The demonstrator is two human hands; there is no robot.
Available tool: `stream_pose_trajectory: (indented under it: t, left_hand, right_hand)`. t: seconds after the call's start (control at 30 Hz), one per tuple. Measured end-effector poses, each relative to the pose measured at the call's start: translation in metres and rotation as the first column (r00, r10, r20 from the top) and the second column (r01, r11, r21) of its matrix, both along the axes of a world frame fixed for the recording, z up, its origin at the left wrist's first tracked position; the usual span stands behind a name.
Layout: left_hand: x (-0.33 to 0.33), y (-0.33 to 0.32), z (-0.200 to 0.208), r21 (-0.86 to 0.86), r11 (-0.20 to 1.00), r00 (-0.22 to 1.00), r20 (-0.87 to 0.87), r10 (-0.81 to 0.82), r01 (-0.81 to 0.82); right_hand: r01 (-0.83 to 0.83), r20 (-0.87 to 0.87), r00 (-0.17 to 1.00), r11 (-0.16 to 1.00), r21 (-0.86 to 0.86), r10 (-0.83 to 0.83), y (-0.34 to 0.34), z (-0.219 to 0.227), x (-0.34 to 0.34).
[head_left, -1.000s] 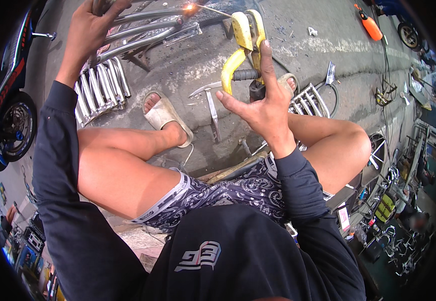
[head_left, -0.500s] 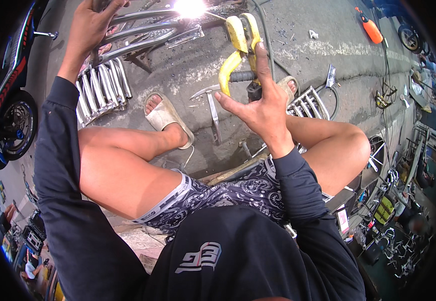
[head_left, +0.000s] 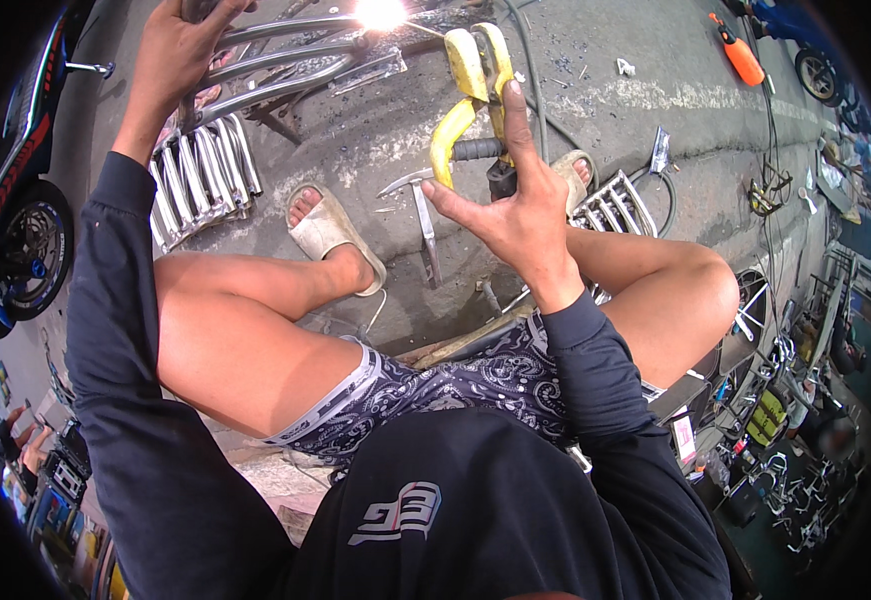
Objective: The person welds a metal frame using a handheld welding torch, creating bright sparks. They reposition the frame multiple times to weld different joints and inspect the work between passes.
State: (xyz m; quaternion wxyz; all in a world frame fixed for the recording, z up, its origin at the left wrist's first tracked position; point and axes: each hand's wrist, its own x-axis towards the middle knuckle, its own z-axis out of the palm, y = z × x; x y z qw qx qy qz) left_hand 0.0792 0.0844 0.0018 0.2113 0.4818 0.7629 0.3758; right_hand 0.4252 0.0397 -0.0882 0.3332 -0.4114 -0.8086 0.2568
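My right hand [head_left: 515, 215] grips a yellow welding electrode holder [head_left: 470, 85] with a black handle; its tip meets a bright welding spark [head_left: 380, 12] on a frame of curved steel rods [head_left: 285, 55]. My left hand [head_left: 180, 45] is raised at the top left and closed around one end of that rod frame. I sit low with bare knees spread, a sandalled foot [head_left: 330, 235] on the concrete between them.
A welded steel rack [head_left: 200, 180] lies left of the foot, another rack [head_left: 615, 205] behind my right hand. A chipping hammer [head_left: 420, 225] lies on the ground. A motorcycle wheel [head_left: 25, 250] stands at far left. An orange bottle [head_left: 740, 55] lies top right. Metal clutter fills the right edge.
The welding spark has flared and stays bright at the rod frame. My right hand with the holder has shifted slightly; my left hand keeps its grip.
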Motion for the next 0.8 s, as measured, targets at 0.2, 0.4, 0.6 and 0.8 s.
stream_pose_trajectory:
  t: [0.2,0.4,0.6,0.8]
  left_hand:
    - [-0.002,-0.006,-0.005,0.093,0.994,0.998,0.022,-0.063,0.061]
    - [-0.008,0.003,-0.004,0.050,0.999,0.999,0.030,-0.012,0.011]
    - [-0.003,0.000,-0.004,0.063,0.998,0.999,0.044,0.004,-0.007]
    - [0.000,-0.001,0.004,0.001,1.000,0.999,0.046,-0.006,0.006]
  right_hand:
    - [0.035,-0.048,0.998,0.999,0.011,-0.035,0.000,-0.002,-0.001]
    - [0.021,-0.008,1.000,1.000,-0.019,-0.021,0.002,-0.001,-0.001]
    - [0.007,0.003,1.000,1.000,-0.015,-0.007,0.003,-0.003,-0.002]
    - [0.006,-0.010,1.000,1.000,0.013,-0.006,0.003,-0.006,-0.004]
